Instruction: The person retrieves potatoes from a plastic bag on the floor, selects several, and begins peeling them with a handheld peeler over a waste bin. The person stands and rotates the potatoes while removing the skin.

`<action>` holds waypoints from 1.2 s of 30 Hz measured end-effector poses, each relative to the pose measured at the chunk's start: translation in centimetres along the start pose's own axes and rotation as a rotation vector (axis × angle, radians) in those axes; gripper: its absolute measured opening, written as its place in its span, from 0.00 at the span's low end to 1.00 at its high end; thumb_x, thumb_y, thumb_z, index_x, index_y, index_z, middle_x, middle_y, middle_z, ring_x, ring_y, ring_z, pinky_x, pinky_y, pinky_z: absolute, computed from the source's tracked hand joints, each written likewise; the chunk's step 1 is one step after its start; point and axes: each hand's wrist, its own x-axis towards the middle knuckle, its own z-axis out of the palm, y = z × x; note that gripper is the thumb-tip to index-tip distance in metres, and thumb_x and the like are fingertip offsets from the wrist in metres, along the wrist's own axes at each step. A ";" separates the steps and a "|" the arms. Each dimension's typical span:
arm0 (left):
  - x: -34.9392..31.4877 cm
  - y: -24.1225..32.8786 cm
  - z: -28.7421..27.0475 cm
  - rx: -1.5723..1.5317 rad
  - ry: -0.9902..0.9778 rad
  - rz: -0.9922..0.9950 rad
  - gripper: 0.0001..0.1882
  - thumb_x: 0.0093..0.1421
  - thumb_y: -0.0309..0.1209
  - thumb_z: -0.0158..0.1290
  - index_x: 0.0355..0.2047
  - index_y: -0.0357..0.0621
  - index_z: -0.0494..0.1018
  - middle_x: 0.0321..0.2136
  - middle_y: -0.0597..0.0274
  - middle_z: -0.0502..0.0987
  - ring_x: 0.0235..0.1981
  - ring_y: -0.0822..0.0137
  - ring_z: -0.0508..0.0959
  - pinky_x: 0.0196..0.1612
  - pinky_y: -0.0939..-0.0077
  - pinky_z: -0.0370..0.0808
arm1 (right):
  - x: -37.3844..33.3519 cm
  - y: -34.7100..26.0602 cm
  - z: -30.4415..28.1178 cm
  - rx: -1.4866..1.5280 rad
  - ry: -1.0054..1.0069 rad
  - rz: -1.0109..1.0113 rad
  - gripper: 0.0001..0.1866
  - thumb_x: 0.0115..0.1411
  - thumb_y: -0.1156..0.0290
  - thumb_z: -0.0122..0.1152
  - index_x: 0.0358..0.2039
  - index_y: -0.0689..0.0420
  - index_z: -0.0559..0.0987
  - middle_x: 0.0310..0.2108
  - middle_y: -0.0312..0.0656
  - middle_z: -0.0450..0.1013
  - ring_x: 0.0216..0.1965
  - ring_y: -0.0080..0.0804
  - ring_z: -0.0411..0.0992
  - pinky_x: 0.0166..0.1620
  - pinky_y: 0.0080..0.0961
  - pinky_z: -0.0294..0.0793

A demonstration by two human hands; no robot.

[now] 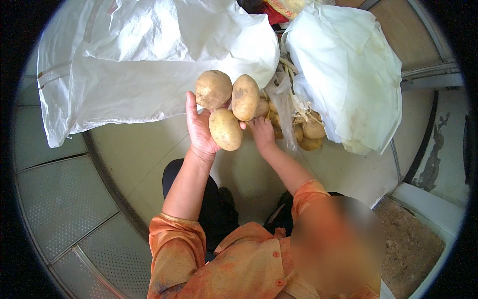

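My left hand (203,128) is held palm up with three potatoes bunched on it. One is a rounder brown potato (213,89), another a long potato (245,97) with a dark patch, and the lowest a smooth yellowish potato (225,129). Just to the right, my right hand (262,131) has its fingers bent against a potato (262,108) at the near left side of a pile. More potatoes (313,130) of that pile show under and beside a thin clear plastic bag (283,99); the white sack hides part of the pile.
A large white woven sack (139,89) spreads across the far left. Another whitish sack (348,74) stands at the right, with pale dry stalks (298,102) beside it. Perforated metal panels (64,199) line the left side. A brown board (408,239) lies at the lower right.
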 end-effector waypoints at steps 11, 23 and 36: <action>0.4 -0.2 0.2 -0.043 0.011 -0.045 0.43 0.52 0.68 0.48 0.58 0.49 0.59 0.50 0.54 0.69 0.45 0.47 0.74 0.29 0.48 0.78 | -1.6 1.8 -1.0 0.262 0.223 -0.067 0.15 0.56 0.66 0.51 0.44 0.48 0.75 0.40 0.33 0.72 0.43 0.28 0.68 0.41 0.28 0.69; 0.4 -0.3 -0.7 -0.025 -0.059 -0.029 0.48 0.51 0.68 0.49 0.61 0.47 0.55 0.57 0.55 0.63 0.52 0.46 0.70 0.35 0.42 0.78 | -4.7 2.0 1.6 0.623 -0.040 -0.440 0.09 0.52 0.73 0.55 0.35 0.54 0.75 0.37 0.43 0.71 0.44 0.42 0.72 0.44 0.38 0.73; -0.6 -0.7 0.5 0.006 -0.002 -0.008 0.43 0.52 0.68 0.48 0.58 0.51 0.59 0.50 0.54 0.68 0.46 0.48 0.72 0.30 0.47 0.78 | -1.2 2.6 -2.9 0.830 -0.033 0.506 0.27 0.55 0.71 0.60 0.56 0.53 0.63 0.56 0.47 0.61 0.37 0.55 0.75 0.40 0.48 0.74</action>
